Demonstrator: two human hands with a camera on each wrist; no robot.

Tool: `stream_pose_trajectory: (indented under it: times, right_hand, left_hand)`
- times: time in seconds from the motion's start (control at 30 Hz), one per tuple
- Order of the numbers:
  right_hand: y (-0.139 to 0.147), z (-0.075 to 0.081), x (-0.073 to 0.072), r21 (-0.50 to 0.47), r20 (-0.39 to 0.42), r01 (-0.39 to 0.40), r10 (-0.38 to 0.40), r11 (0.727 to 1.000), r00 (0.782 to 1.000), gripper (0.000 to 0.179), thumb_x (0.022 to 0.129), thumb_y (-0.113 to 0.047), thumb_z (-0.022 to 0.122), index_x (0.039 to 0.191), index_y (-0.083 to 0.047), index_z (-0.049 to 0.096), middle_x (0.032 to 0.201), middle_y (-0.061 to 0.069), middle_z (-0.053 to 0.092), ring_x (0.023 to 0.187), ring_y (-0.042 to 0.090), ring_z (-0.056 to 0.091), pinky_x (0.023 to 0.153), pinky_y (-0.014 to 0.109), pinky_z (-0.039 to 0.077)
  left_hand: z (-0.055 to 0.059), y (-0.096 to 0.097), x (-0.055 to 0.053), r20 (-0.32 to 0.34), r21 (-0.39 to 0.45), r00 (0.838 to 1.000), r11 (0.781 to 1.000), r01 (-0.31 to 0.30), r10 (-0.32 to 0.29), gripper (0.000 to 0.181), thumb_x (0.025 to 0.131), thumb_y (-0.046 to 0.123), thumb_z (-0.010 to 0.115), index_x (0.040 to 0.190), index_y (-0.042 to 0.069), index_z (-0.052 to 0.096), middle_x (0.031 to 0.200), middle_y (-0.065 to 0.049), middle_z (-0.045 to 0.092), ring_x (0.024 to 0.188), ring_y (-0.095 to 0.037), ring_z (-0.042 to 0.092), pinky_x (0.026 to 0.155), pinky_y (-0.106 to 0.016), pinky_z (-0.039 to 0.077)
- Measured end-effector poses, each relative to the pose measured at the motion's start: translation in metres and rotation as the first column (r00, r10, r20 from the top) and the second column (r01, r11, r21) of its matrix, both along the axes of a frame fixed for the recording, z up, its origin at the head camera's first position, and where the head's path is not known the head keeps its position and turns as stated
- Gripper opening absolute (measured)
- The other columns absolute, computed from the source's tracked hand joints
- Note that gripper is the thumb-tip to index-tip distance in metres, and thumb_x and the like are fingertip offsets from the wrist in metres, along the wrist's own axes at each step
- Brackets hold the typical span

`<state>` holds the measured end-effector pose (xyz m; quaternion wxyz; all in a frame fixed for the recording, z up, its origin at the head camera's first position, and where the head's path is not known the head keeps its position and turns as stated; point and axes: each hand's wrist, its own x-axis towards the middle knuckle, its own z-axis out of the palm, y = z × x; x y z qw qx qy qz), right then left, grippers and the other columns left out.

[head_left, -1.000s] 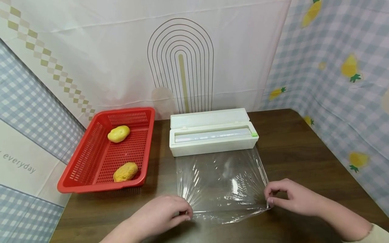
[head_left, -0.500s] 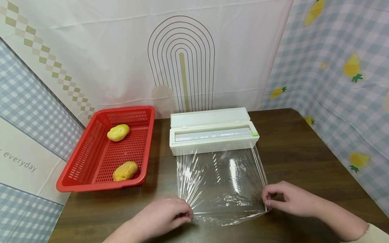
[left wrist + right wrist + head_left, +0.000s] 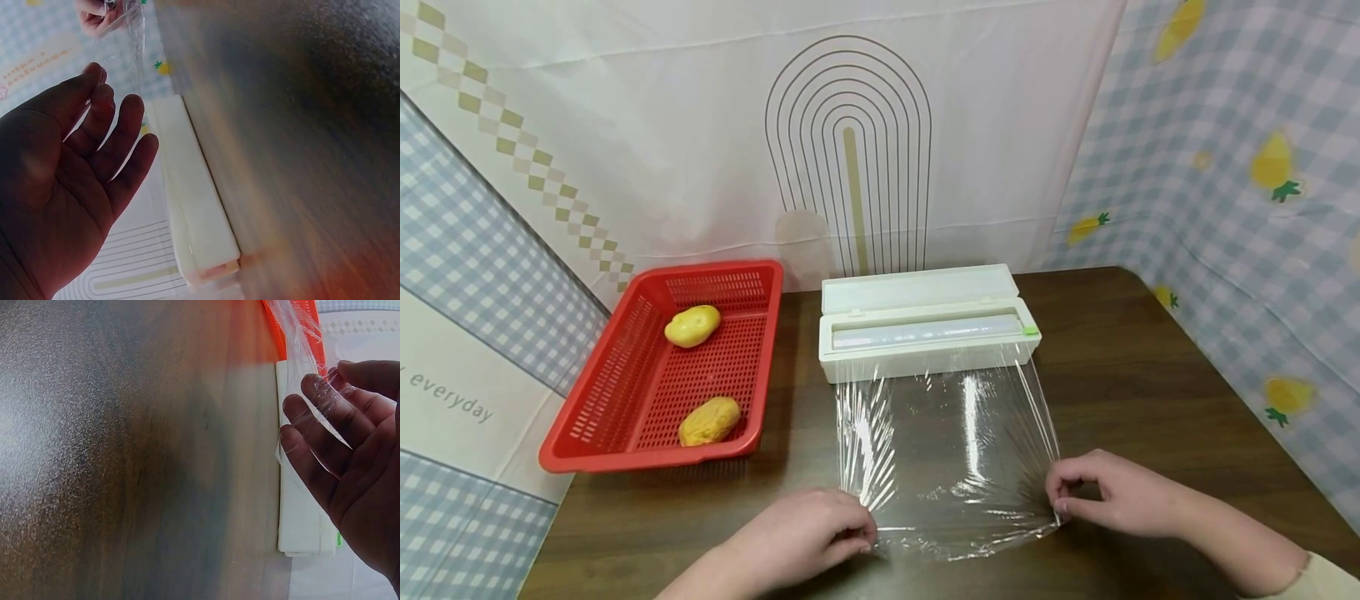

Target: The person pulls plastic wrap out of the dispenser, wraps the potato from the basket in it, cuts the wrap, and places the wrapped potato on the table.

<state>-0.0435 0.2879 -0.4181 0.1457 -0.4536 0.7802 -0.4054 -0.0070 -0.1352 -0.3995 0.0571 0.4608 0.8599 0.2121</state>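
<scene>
A clear sheet of plastic wrap (image 3: 940, 454) stretches from the white wrap dispenser box (image 3: 928, 362) toward the front of the table. My left hand (image 3: 805, 533) pinches its near left corner between thumb and index finger. At the near right corner, my right hand (image 3: 1112, 492) pinches the film in the same way. The other fingers of the right hand (image 3: 350, 431) are loosely bent, with film lying across them in the right wrist view. The box's lid (image 3: 917, 289) is tipped back, and the wrap roll (image 3: 925, 332) lies inside.
Left of the box stands a red plastic basket (image 3: 647, 461) holding two yellow potato-like items, one at the back (image 3: 692, 326) and one in front (image 3: 710, 421). A green slider (image 3: 1029, 331) sits at the box's right end. Patterned cloth (image 3: 1000, 125) hangs behind the dark wooden table (image 3: 1150, 375).
The film has risen and tightened, now crossing the front face of the box. My right hand has shifted slightly left and down; the left hand has barely moved.
</scene>
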Motion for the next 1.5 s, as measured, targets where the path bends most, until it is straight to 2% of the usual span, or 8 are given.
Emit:
stream_pose_trajectory:
  times: [0.27, 0.53, 0.87, 1.2, 1.5]
  right_hand:
    - [-0.001, -0.001, 0.0, 0.044, 0.035, 0.016, -0.018, 0.999, 0.999, 0.017, 0.097, -0.009, 0.063, 0.095, -0.027, 0.061, 0.085, -0.014, 0.063, 0.075, -0.001, 0.057, 0.062, 0.021, 0.048]
    - [-0.002, -0.002, 0.0, 0.092, 0.037, 0.031, -0.034, 0.995, 0.999, 0.017, 0.097, -0.013, 0.065, 0.094, -0.029, 0.061, 0.082, -0.015, 0.062, 0.064, -0.007, 0.043, 0.05, 0.017, 0.04]
    - [-0.003, -0.002, -0.001, 0.12, 0.021, 0.015, -0.018, 0.993, 1.0, 0.018, 0.096, -0.014, 0.066, 0.094, -0.031, 0.061, 0.084, -0.019, 0.06, 0.076, -0.002, 0.055, 0.065, 0.021, 0.048]
    - [-0.006, -0.003, 0.001, 0.126, 0.065, -0.015, 0.007, 0.992, 0.998, 0.018, 0.096, -0.012, 0.065, 0.093, -0.03, 0.062, 0.083, -0.018, 0.061, 0.076, -0.003, 0.057, 0.066, 0.021, 0.049]
    - [-0.006, -0.006, 0.001, 0.132, 0.11, -0.047, 0.033, 0.99, 0.993, 0.016, 0.097, -0.013, 0.064, 0.094, -0.028, 0.062, 0.085, -0.016, 0.063, 0.08, -0.002, 0.059, 0.069, 0.023, 0.051]
  left_hand:
    - [-0.003, 0.001, -0.001, -0.025, -0.007, 1.0, 1.0, 0.012, -0.013, 0.007, 0.094, 0.027, 0.067, 0.087, 0.029, 0.067, 0.086, 0.025, 0.06, 0.081, 0.011, 0.054, 0.079, -0.016, 0.047]
    - [-0.004, 0.002, -0.001, -0.018, -0.012, 1.0, 1.0, 0.02, -0.02, 0.011, 0.094, 0.027, 0.067, 0.084, 0.029, 0.064, 0.082, 0.025, 0.057, 0.077, 0.011, 0.052, 0.077, -0.015, 0.046]
    - [-0.007, 0.002, 0.0, -0.031, -0.02, 0.999, 0.999, 0.026, -0.027, 0.011, 0.094, 0.028, 0.067, 0.084, 0.03, 0.064, 0.081, 0.025, 0.057, 0.076, 0.012, 0.052, 0.075, -0.014, 0.046]
    - [-0.011, 0.003, 0.001, 0.001, -0.048, 1.0, 0.998, 0.029, -0.029, 0.011, 0.095, 0.031, 0.066, 0.084, 0.031, 0.064, 0.081, 0.027, 0.056, 0.075, 0.013, 0.051, 0.073, -0.013, 0.045]
    - [-0.012, 0.003, 0.002, 0.003, -0.061, 1.0, 0.998, 0.022, -0.022, 0.011, 0.096, 0.033, 0.065, 0.085, 0.031, 0.065, 0.081, 0.027, 0.056, 0.076, 0.013, 0.052, 0.074, -0.014, 0.046]
